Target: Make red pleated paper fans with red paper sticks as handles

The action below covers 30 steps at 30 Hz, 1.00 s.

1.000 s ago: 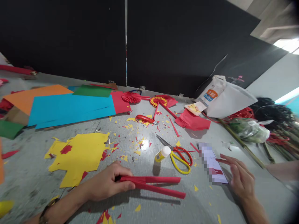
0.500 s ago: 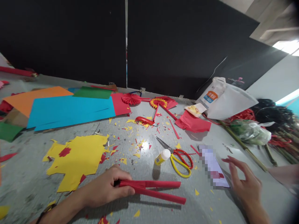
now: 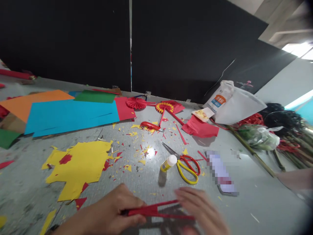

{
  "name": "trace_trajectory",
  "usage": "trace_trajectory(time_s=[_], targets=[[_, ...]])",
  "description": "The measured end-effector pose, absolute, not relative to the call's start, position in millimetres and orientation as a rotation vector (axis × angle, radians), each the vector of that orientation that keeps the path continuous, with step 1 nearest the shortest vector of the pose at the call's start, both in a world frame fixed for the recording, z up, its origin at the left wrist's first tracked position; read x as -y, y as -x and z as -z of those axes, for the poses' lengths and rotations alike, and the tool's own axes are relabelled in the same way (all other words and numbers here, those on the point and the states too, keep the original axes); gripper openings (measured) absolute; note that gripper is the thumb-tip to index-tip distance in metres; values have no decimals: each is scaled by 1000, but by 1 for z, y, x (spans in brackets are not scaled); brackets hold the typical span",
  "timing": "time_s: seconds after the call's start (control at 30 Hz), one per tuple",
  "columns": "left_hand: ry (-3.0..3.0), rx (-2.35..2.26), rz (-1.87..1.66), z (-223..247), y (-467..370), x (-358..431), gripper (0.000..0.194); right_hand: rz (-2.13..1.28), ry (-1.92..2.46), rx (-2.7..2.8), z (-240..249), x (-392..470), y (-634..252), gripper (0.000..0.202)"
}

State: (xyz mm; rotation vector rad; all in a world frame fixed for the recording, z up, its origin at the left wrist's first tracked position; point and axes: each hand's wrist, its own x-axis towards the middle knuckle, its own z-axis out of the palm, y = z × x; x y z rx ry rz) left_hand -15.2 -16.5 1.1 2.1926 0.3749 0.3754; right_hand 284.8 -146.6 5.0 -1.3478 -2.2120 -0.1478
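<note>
My left hand (image 3: 119,209), at the bottom centre, is closed on a folded red paper fan (image 3: 151,210). Two long red arms of the fan point right with a narrow gap between them. Over their right ends is my right hand (image 3: 202,209), smeared by motion, with the thumb low and apart from the stretched fingers; whether it grips the paper cannot be told. Just beyond the fan stand a yellow glue stick with a white cap (image 3: 168,162) and scissors with one red and one yellow handle (image 3: 187,168).
Cut yellow paper (image 3: 80,166) lies left. Blue paper (image 3: 73,117), a red utility knife (image 3: 150,126) and a red-and-yellow paper rosette (image 3: 165,107) lie farther back. A phone (image 3: 221,173) is at right; a white plastic bag (image 3: 234,102) stands behind. Small paper scraps litter the surface.
My right hand has moved left from beside the phone to the fan's right ends. My left hand keeps the fan, now slightly lower and turned, its upper arm slanting up.
</note>
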Motion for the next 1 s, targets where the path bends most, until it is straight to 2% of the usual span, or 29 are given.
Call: trace_trajectory(time_s=[0.1,0.17,0.23,0.37,0.53,0.83,1.0], targets=[[-2367,-318,-392,-3,12,32,62,183,1230,2348,-1,125,-229,27],[-2460,-323,-432,0,11,37,68,178,1213,2422,7,116,-213,45],[-2514,-359,-464,4,13,37,70,128,1234,2504,14,113,-210,51],[-2554,-382,-415,10,16,34,65,95,1188,2650,27,112,-216,41],[-2585,-356,-368,10,14,37,47,85,1186,2697,38,115,-214,32],[-2680,-312,-288,7,9,42,49,14,1120,2864,32,117,-221,34],[-2528,-329,-259,4,8,50,49,-62,1107,2938,24,120,-229,33]])
